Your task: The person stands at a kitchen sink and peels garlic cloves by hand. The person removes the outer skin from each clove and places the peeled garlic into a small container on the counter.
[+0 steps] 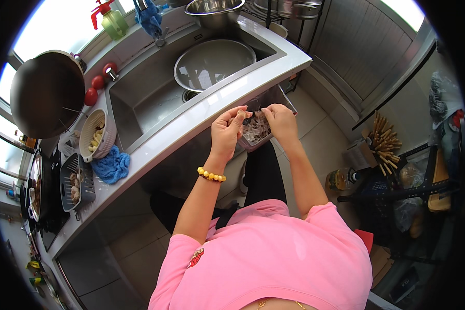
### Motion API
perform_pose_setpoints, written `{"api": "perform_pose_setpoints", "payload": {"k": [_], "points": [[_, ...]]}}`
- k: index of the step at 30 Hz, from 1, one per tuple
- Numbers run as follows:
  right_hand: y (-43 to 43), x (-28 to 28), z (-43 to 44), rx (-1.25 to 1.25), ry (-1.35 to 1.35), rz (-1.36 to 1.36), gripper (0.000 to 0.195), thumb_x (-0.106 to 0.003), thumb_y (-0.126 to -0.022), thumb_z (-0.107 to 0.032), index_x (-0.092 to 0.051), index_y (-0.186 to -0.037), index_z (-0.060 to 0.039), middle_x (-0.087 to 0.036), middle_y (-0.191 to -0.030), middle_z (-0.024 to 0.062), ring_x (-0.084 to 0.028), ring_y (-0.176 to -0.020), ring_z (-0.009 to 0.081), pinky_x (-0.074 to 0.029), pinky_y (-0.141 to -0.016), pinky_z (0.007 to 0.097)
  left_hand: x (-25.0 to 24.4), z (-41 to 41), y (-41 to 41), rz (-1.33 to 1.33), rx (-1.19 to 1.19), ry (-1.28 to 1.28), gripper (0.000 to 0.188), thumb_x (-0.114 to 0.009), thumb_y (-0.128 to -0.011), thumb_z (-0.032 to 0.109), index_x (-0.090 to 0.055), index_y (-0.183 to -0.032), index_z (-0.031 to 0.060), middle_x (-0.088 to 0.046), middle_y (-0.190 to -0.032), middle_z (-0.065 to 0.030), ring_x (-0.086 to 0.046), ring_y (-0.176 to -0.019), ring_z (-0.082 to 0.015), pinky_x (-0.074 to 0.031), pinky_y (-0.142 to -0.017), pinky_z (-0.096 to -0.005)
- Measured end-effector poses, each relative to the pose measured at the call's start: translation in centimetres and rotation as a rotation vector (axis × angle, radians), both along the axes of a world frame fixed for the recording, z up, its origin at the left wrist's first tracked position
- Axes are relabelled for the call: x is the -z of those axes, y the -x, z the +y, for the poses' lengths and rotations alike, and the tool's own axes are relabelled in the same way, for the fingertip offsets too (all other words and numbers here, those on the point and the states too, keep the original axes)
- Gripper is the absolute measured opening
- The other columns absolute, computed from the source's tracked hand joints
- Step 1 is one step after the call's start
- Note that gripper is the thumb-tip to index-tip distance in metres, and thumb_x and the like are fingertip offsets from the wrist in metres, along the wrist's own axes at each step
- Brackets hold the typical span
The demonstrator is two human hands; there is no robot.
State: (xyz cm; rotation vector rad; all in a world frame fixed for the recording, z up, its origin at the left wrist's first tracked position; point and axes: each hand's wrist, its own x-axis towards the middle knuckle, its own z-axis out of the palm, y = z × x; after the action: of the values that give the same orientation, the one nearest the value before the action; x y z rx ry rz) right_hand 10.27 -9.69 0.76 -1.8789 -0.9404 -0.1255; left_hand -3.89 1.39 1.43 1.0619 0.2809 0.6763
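My left hand (pixel 226 133), with a yellow beaded bracelet at its wrist, pinches a small pale piece, apparently a garlic clove (pixel 241 113), between thumb and fingers. To its right, my right hand (pixel 282 123) has thumb and fingertips drawn together; whether a bit of skin is between them is too small to tell. Both hands are over a plastic bin (pixel 286 97) below the counter's edge, which holds many papery peelings (pixel 258 127). On the counter at the left, a white plastic colander (pixel 111 130) holds pale peeled cloves (pixel 97 138). Beside it, a grey slotted basket (pixel 86 193) holds garlic bulbs (pixel 75 190).
The white counter edge (pixel 217 99) runs between me and the steel sink (pixel 139 93). A large metal basin (pixel 216 66) of water sits in the sink. A blue cloth (pixel 111 164), tomatoes (pixel 91 97) and a large wok (pixel 48 93) are at the left. An oil bottle (pixel 340 179) stands on the floor.
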Motion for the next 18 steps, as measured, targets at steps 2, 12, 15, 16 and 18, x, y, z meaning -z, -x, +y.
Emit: {"api": "perform_pose_setpoints", "payload": {"k": [2, 12, 15, 16, 18], "points": [[0.4, 0.2, 0.2, -0.002, -0.015, -0.124, 0.012, -0.065, -0.091, -0.010, -0.070, -0.094, 0.0006, -0.069, -0.086, 0.0162, -0.067, -0.075, 0.0332, -0.052, -0.069, 0.0377, 0.0, -0.2, -0.2, 0.017, -0.001, 0.013, 0.026, -0.068, -0.097, 0.013, -0.068, -0.118, -0.0025, -0.073, -0.098, -0.0080, -0.042, -0.057, 0.0004, -0.032, -0.049, -0.0169], [3.8, -3.8, 0.3, -0.300, -0.113, 0.062, 0.014, -0.066, -0.090, -0.010, -0.072, -0.095, 0.0010, -0.067, -0.083, 0.0146, -0.065, -0.075, 0.0301, -0.051, -0.067, 0.0374, 1.1, -0.4, -0.3, 0.225, -0.373, -0.665, 0.015, -0.071, -0.093, 0.007, -0.070, -0.104, -0.0041, -0.068, -0.080, 0.0003, -0.053, -0.066, -0.0015, -0.044, -0.061, -0.0181], [3.7, -3.6, 0.4, -0.313, -0.115, 0.044, 0.015, -0.065, -0.090, -0.012, -0.072, -0.095, 0.0007, -0.067, -0.084, 0.0149, -0.065, -0.075, 0.0312, -0.051, -0.068, 0.0381, 1.1, -0.2, -0.1, 0.264, -0.445, -0.856, 0.015, -0.072, -0.092, 0.008, -0.070, -0.101, -0.0034, -0.068, -0.078, -0.0049, -0.057, -0.065, -0.0072, -0.047, -0.062, -0.0225], [3.6, -3.6, 0.4, -0.314, -0.104, 0.045, 0.015, -0.065, -0.089, -0.012, -0.072, -0.095, 0.0006, -0.067, -0.084, 0.0150, -0.065, -0.075, 0.0315, -0.051, -0.068, 0.0384, 0.8, -0.3, 0.0, 0.269, -0.468, -0.913, 0.015, -0.073, -0.091, 0.008, -0.070, -0.101, -0.0031, -0.068, -0.078, -0.0071, -0.059, -0.065, -0.0095, -0.048, -0.062, -0.0242], [3.6, -3.6, 0.3, -0.318, -0.085, 0.046, 0.016, -0.065, -0.089, -0.013, -0.072, -0.095, 0.0005, -0.067, -0.084, 0.0153, -0.065, -0.076, 0.0321, -0.051, -0.068, 0.0389, 0.5, -0.3, 0.1, 0.250, -0.489, -0.973, 0.015, -0.073, -0.090, 0.009, -0.070, -0.100, -0.0024, -0.068, -0.079, -0.0118, -0.062, -0.065, -0.0164, -0.050, -0.063, -0.0278]]}}
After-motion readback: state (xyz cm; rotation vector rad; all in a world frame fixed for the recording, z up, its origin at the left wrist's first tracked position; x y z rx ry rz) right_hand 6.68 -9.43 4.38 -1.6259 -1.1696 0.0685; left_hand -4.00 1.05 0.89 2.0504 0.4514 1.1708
